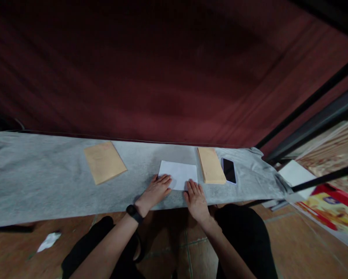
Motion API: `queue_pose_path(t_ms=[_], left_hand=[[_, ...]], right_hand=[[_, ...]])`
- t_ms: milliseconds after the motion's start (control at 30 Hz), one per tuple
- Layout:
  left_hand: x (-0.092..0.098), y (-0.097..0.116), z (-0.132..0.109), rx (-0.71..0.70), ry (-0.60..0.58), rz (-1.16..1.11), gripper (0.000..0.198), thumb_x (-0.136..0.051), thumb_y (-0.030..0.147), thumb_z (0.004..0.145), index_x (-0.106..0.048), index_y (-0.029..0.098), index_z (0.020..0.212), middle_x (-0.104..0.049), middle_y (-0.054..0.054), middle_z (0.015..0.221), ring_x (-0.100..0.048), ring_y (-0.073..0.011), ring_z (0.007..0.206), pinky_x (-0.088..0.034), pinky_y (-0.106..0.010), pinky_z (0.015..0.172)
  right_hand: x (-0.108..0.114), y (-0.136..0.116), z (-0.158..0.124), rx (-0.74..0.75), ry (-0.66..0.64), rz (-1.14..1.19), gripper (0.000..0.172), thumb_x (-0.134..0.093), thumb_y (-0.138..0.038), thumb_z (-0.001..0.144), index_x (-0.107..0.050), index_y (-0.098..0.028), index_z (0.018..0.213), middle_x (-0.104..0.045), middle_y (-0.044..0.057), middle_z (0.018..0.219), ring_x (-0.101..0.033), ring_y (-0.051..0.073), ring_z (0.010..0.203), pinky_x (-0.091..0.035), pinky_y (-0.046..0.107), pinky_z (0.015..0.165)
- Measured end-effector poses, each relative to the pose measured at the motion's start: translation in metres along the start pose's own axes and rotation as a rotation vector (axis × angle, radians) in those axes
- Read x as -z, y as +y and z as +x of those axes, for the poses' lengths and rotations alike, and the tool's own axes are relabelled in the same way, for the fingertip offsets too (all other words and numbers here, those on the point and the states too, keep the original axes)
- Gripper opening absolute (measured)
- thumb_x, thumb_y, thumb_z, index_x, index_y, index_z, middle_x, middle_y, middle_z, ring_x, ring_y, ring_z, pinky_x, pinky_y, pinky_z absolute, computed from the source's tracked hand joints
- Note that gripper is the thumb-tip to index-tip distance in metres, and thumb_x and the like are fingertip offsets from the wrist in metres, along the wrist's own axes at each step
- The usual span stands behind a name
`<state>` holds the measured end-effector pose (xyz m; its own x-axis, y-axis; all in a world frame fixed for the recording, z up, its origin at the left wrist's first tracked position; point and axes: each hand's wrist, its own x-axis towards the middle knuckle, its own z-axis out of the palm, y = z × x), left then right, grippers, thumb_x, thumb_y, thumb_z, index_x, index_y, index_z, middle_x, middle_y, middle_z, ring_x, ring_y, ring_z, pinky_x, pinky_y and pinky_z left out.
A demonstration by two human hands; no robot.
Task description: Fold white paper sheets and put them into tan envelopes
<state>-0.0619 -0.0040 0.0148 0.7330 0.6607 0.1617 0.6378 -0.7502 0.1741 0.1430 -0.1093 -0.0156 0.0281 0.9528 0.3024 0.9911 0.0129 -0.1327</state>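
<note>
A white rectangular sheet (pixel 178 173) lies flat on the grey cloth-covered table (pixel 60 174). My left hand (pixel 158 188) rests on its left part near the lower edge, palm down, fingers extended. On its lower right corner lies my right hand (pixel 195 197), fingers stretched out and flat. Neither hand grips anything. Just right of the sheet is a stack of tan envelopes (pixel 213 166). Another tan envelope (pixel 104 161) lies farther off to the left, slightly turned.
A dark-screened phone (pixel 229 171) lies right of the stack. Dark red fabric (pixel 162 77) hangs behind the table. Black metal bars (pixel 310 104) and a red-and-yellow box (pixel 333 207) are at the right. Crumpled white paper (pixel 49 241) lies on the tiled floor.
</note>
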Motion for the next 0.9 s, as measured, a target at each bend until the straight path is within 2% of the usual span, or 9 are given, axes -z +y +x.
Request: queue_pose_path(t_ms=[167,367,433,500,567,633,700,800,900], left_hand=[[0.008,0.000,0.003,-0.016,-0.002,0.042,0.038,-0.053,0.011,0.091,-0.064,0.018,0.126,-0.062,-0.012,0.140,-0.055,-0.0250,0.133,-0.042,-0.043,0.111],[0.017,0.011,0.005,-0.113,0.079,0.024,0.033,-0.046,0.005,0.091,-0.070,0.017,0.109,-0.073,-0.011,0.116,-0.066,-0.0232,0.113,-0.039,-0.043,0.113],[0.025,0.015,0.005,-0.185,0.126,-0.034,0.033,-0.047,0.009,0.093,-0.069,0.020,0.115,-0.073,-0.009,0.118,-0.065,-0.0220,0.113,-0.040,-0.041,0.112],[0.035,0.016,0.005,-0.215,0.217,-0.105,0.038,-0.048,0.016,0.095,-0.062,0.023,0.130,-0.068,-0.008,0.131,-0.061,-0.0221,0.123,-0.037,-0.042,0.116],[0.044,0.010,0.006,-0.132,0.369,-0.229,0.050,-0.053,0.029,0.096,-0.049,0.025,0.145,-0.056,-0.009,0.146,-0.051,-0.0248,0.136,-0.032,-0.046,0.120],[0.051,-0.002,0.008,0.079,0.559,-0.463,0.073,-0.061,0.042,0.092,-0.031,0.025,0.156,-0.043,-0.012,0.157,-0.040,-0.0285,0.145,-0.033,-0.049,0.119],[0.054,-0.018,0.012,0.306,0.662,-0.780,0.085,-0.063,0.047,0.089,-0.020,0.024,0.159,-0.037,-0.014,0.160,-0.036,-0.0293,0.147,-0.039,-0.049,0.116],[0.053,-0.034,0.017,0.479,0.542,-1.184,0.074,-0.056,0.048,0.092,-0.029,0.022,0.156,-0.048,-0.017,0.152,-0.046,-0.0279,0.141,-0.046,-0.045,0.110],[0.053,-0.033,0.018,0.480,0.430,-1.357,0.071,-0.061,0.048,0.088,-0.041,0.020,0.150,-0.059,-0.015,0.142,-0.055,-0.0271,0.133,-0.049,-0.040,0.105]], right_hand=[[0.006,-0.005,0.008,-0.012,-0.017,0.002,0.046,-0.044,-0.025,0.101,-0.054,-0.009,0.143,-0.053,0.018,0.148,-0.048,0.029,0.139,-0.033,0.050,0.118],[0.015,-0.025,0.025,0.036,-0.038,0.070,0.050,-0.048,-0.015,0.095,-0.051,-0.014,0.145,-0.054,0.012,0.149,-0.048,0.025,0.139,-0.032,0.046,0.120],[0.021,-0.032,0.037,0.054,-0.048,0.129,0.051,-0.048,-0.009,0.092,-0.054,-0.017,0.142,-0.057,0.011,0.146,-0.054,0.022,0.134,-0.036,0.043,0.119],[0.031,-0.036,0.052,0.044,-0.054,0.233,0.049,-0.046,-0.005,0.090,-0.063,-0.020,0.133,-0.067,0.009,0.134,-0.063,0.021,0.122,-0.040,0.040,0.115],[0.044,-0.034,0.068,0.026,-0.032,0.424,0.045,-0.047,-0.005,0.088,-0.070,-0.024,0.121,-0.074,0.006,0.121,-0.067,0.021,0.114,-0.043,0.040,0.113],[0.057,-0.029,0.082,-0.079,0.054,0.690,0.035,-0.050,-0.013,0.090,-0.074,-0.024,0.112,-0.077,0.004,0.110,-0.069,0.022,0.107,-0.050,0.040,0.104],[0.069,-0.024,0.093,-0.229,0.152,0.983,0.024,-0.057,-0.027,0.090,-0.075,-0.022,0.104,-0.078,0.005,0.101,-0.071,0.024,0.098,-0.055,0.040,0.093],[0.081,-0.023,0.102,-0.412,0.185,1.395,0.028,-0.069,-0.040,0.080,-0.075,-0.020,0.098,-0.079,0.004,0.093,-0.071,0.025,0.087,-0.057,0.038,0.082],[0.086,-0.029,0.104,-0.525,0.142,1.625,0.036,-0.078,-0.042,0.071,-0.073,-0.019,0.098,-0.079,0.003,0.087,-0.071,0.023,0.078,-0.057,0.036,0.073]])
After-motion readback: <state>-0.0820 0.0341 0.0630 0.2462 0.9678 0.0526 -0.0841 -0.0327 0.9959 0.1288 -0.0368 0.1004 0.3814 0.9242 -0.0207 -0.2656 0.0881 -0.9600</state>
